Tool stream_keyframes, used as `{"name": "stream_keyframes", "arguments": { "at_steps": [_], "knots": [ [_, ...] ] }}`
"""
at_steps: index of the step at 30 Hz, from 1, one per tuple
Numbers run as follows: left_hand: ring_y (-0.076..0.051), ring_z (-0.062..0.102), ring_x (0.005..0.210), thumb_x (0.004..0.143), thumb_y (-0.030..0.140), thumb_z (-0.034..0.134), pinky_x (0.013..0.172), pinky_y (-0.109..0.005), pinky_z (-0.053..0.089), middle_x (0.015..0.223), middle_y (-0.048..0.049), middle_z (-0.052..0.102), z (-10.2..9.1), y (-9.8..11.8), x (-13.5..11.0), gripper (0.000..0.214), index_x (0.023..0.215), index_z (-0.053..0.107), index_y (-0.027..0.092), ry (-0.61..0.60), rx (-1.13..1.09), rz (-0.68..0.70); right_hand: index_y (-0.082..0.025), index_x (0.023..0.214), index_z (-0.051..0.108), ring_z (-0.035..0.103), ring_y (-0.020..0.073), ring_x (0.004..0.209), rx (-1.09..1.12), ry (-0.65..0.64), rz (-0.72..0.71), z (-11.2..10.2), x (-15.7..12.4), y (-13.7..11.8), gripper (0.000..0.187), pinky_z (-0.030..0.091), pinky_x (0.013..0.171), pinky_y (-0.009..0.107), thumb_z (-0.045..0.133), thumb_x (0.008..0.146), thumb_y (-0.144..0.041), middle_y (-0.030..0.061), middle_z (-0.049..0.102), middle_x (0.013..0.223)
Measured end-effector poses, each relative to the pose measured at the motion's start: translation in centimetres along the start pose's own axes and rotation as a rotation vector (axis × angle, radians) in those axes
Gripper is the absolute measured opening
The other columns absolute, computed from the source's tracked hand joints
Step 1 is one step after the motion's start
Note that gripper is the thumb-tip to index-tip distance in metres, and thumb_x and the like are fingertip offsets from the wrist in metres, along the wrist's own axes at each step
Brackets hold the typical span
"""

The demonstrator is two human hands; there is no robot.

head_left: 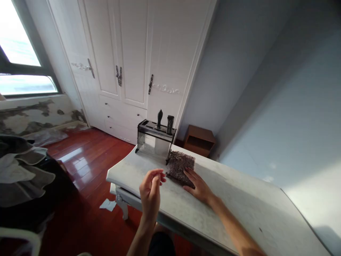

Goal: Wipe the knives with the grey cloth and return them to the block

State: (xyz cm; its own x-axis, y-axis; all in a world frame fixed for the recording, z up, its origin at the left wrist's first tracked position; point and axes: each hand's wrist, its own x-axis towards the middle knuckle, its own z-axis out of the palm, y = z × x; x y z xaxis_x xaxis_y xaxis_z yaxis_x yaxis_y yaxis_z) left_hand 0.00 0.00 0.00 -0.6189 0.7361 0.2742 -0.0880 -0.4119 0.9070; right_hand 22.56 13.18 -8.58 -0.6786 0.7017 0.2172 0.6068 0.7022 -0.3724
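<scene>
My right hand (197, 185) lies on a folded brown-grey fuzzy cloth (181, 163), fingers stretched over its near right part and thumb by its edge. The cloth sits flat on the white table (221, 192). To its left my left hand (152, 186) is raised above the table's near edge. Its fingers are curled in and I see nothing held in them. Behind the hands stands a knife block (156, 129) with clear sides and a black slotted top. A black knife handle (159, 119) and a second, wider black handle (170, 124) stick up from it.
A white wardrobe (133, 46) stands behind the table, with a small brown cabinet (199, 138) by the wall. On the red wooden floor lies a scrap of white paper (108, 204). Piled clothes (23, 170) are at the left, below the window (21, 46).
</scene>
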Motion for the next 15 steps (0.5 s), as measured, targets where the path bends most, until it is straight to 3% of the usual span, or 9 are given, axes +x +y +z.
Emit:
{"name": "stream_keyframes", "arguments": {
  "at_steps": [6, 10, 15],
  "knots": [
    [-0.015, 0.063, 0.077, 0.082, 0.029, 0.057, 0.066, -0.025, 0.049, 0.087, -0.0044, 0.068, 2.3, -0.7, 5.6, 0.019, 0.095, 0.065, 0.017, -0.004, 0.039, 0.088, -0.027, 0.144, 0.043, 0.034, 0.0276, 0.141, 0.055, 0.096, 0.03, -0.2, -2.5, 2.3, 0.062, 0.033, 0.114, 0.051, 0.06, 0.087, -0.044, 0.0091, 0.039, 0.151],
    [-0.019, 0.064, 0.092, 0.077, 0.027, 0.061, 0.076, -0.03, 0.052, 0.103, -0.0082, 0.067, 4.5, -0.2, 9.8, 0.03, 0.105, 0.061, 0.017, -0.013, 0.155, 0.254, -0.027, 0.143, 0.044, 0.035, 0.0274, 0.141, 0.074, 0.133, 0.043, -0.2, -3.6, 2.9, 0.06, 0.032, 0.114, 0.051, 0.06, 0.088, -0.043, 0.0093, 0.04, 0.151],
    [-0.024, 0.059, 0.112, 0.072, 0.019, 0.062, 0.091, -0.038, 0.051, 0.12, -0.0134, 0.061, 7.2, 0.7, 14.2, 0.047, 0.118, 0.054, 0.017, 0.009, 0.257, 0.358, -0.025, 0.141, 0.047, 0.038, 0.027, 0.139, 0.028, 0.203, 0.075, 0.4, -3.8, 2.8, 0.057, 0.035, 0.113, 0.05, 0.059, 0.087, -0.039, 0.0089, 0.043, 0.149]
  ]
}}
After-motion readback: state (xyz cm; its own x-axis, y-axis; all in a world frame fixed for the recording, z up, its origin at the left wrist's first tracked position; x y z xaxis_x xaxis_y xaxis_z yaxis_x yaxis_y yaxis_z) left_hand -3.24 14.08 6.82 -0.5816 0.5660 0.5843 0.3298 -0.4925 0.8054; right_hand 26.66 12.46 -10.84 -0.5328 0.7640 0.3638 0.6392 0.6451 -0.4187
